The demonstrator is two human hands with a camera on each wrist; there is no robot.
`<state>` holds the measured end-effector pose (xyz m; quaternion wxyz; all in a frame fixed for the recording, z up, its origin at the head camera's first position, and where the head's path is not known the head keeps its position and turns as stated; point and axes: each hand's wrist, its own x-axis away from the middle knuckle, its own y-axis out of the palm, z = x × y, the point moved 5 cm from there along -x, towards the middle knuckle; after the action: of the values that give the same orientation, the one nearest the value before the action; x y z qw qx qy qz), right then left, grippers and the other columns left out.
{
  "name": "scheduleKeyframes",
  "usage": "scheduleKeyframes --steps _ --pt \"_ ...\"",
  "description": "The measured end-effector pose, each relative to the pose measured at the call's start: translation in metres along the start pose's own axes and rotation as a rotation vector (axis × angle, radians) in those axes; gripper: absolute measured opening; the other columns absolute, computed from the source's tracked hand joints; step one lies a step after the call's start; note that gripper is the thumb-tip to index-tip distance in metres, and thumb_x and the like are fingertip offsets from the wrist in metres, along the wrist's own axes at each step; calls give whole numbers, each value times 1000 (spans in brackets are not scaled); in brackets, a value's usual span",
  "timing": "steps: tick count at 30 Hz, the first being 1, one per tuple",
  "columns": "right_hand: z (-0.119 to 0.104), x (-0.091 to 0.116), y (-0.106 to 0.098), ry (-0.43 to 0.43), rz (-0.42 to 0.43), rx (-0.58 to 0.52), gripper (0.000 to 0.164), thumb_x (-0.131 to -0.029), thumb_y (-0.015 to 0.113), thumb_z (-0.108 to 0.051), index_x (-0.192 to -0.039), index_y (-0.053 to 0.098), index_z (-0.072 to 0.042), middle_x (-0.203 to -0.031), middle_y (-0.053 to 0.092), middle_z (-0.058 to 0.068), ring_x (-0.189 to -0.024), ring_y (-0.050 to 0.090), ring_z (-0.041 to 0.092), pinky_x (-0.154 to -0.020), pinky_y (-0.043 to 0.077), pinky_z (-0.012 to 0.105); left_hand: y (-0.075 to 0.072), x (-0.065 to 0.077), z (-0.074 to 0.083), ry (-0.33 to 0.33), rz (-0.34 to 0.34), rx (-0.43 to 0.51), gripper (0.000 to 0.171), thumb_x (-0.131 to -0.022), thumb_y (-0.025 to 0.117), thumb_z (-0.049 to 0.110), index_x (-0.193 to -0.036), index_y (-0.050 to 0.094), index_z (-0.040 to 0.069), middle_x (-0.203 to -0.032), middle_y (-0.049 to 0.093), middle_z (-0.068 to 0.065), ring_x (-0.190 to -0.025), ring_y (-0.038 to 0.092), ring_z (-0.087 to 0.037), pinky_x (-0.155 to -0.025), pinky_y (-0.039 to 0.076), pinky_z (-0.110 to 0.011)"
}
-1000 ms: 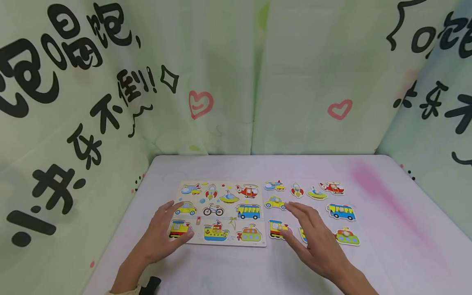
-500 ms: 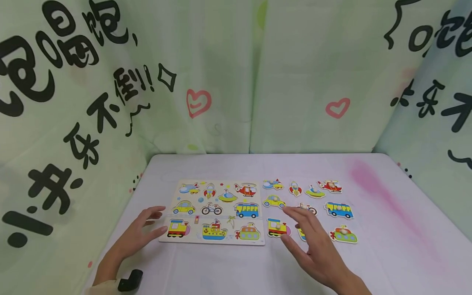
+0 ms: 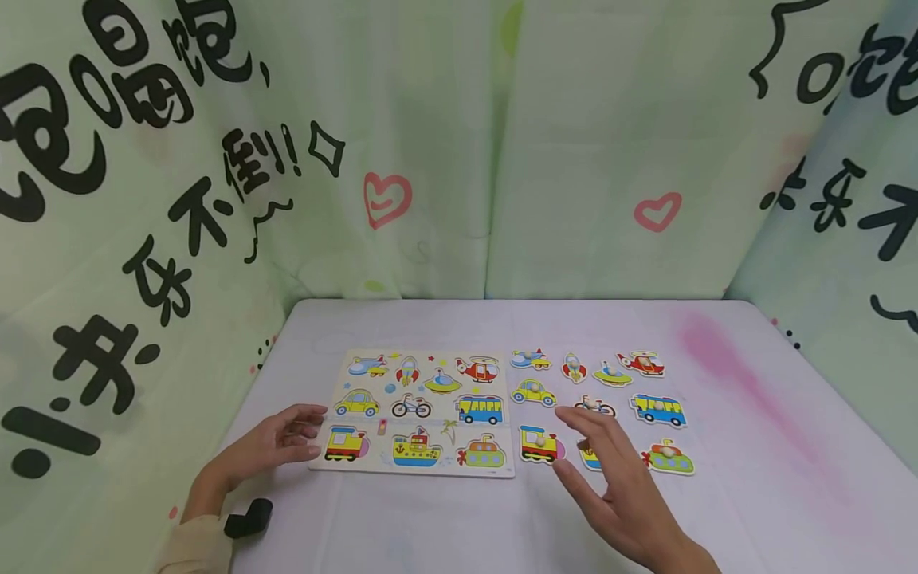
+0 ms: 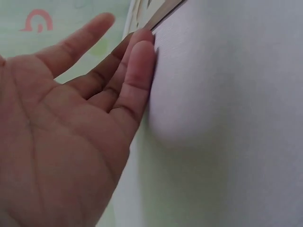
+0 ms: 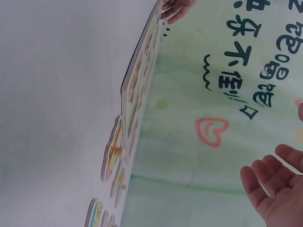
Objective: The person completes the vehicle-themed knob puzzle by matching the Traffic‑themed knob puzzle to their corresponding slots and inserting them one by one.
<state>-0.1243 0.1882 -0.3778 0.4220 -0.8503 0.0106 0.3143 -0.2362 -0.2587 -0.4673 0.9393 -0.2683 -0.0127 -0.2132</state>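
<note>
A pale puzzle board (image 3: 441, 410) printed with vehicles lies flat on the table. My left hand (image 3: 268, 442) is at its left edge with loosely bent fingers. In the left wrist view its fingertips are close to the board edge (image 4: 163, 13); whether they touch cannot be told. My right hand (image 3: 622, 494) hovers, holding nothing, beside the loose knobbed pieces right of the board. A train piece (image 3: 539, 443) and car piece (image 3: 533, 391) lie left of its fingers. The ship piece (image 3: 590, 458) and bicycle piece (image 3: 601, 406) are partly hidden behind it.
Farther back lie an airplane piece (image 3: 531, 359), a rocket piece (image 3: 574, 368), a flying saucer piece (image 3: 612, 374) and a helicopter piece (image 3: 643, 363). At right are a bus piece (image 3: 658, 410) and a submarine piece (image 3: 670, 458). A green printed curtain (image 3: 445, 159) surrounds the white table (image 3: 402, 526).
My left hand has drawn back leftward from over the board to its left edge, its fingers more bent. My right hand stays nearly in place. The pieces have not moved.
</note>
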Motion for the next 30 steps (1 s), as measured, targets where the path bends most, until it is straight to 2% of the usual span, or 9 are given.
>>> scheduleKeyframes --steps 4,9,13,17,19,24,30 --pt "0 0 0 -2 9 7 65 -88 78 -8 -147 51 -16 -143 52 -2 -122 48 5 -91 45 11 1 2 -5 -39 -53 35 75 -86 81 24 -148 45 2 -144 52 -17 -122 53 -28 -95 48 -27" --pt "2 -1 1 -10 -3 -7 63 -89 77 -7 -146 52 -16 -142 53 -4 -122 49 4 -90 46 13 3 5 -12 -45 -73 35 75 -86 83 22 -147 46 0 -144 51 -19 -124 52 -31 -94 47 -22" --pt "3 -3 0 -38 -5 -27 61 -88 76 -5 -145 53 -13 -141 53 -1 -121 51 7 -90 46 14 2 1 -14 -51 -57 3 72 -86 83 25 -146 49 3 -138 54 -15 -120 52 -29 -93 48 -26" --pt "4 -6 0 -25 -8 -27 59 -90 75 -6 -143 53 -12 -141 53 0 -118 52 7 -90 46 15 -1 -5 -11 -54 -30 -15 68 -86 82 25 -144 52 6 -129 57 -12 -115 53 -27 -91 48 -31" --pt "5 -7 0 -8 -16 -16 58 -91 75 -8 -144 53 -13 -142 52 -2 -118 51 5 -90 46 14 -2 -7 -9 -44 -24 -29 67 -87 83 25 -143 52 5 -126 57 -11 -112 53 -26 -90 48 -31" --pt "2 -13 0 -41 -23 -14 62 -89 75 -6 -146 51 -15 -142 52 -1 -117 53 7 -90 46 14 -1 -9 -8 -34 -16 -56 66 -86 84 25 -140 53 3 -123 58 -10 -109 54 -24 -90 48 -29" --pt "6 -26 4 -87 -21 -78 60 -91 72 -3 -146 52 -17 -137 56 0 -110 56 8 -87 46 15 1 -8 -9 -6 11 -78 59 -87 82 20 -136 55 2 -118 59 -9 -103 53 -23 -87 48 -27"
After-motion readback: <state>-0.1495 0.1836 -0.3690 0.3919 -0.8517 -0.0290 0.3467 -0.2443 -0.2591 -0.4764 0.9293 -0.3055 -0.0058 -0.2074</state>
